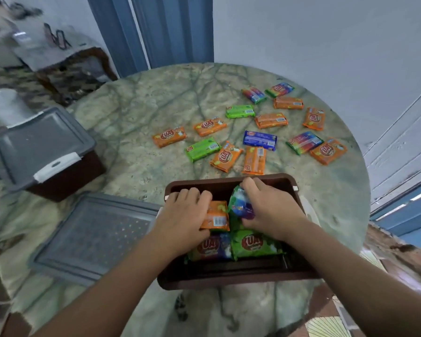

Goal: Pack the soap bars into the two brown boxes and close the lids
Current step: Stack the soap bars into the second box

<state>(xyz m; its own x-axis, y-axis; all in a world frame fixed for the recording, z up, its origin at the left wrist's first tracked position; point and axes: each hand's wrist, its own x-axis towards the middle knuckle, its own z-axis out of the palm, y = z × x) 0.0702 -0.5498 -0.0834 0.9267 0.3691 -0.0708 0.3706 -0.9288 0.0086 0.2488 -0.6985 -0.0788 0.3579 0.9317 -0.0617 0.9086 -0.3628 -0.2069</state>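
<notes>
On the tabletop [136, 113], a near open box [229, 183] is being filled. Loose bars [260, 140] lie far right. An orange bar [216, 215] is gripped by left hand [180, 217] fingers, a multicolour bar [241, 205] by the right hand [270, 210]. Light, stiff, slick wrappers are judged best held across the long edges.

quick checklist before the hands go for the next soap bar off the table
1. Open brown box within reach, lid off: ok; its grey lid lies beside it on the table.
2. Left hand free: not ok, it grips an orange bar in the box.
3. Right hand free: not ok, it holds a multicoloured bar.
4. Room left in the box: cannot tell, hands cover the far half.
5. Loose bars reachable: ok, the nearest orange one lies just beyond the box.
6. Second brown box ready: not ok, its lid sits on it.
</notes>
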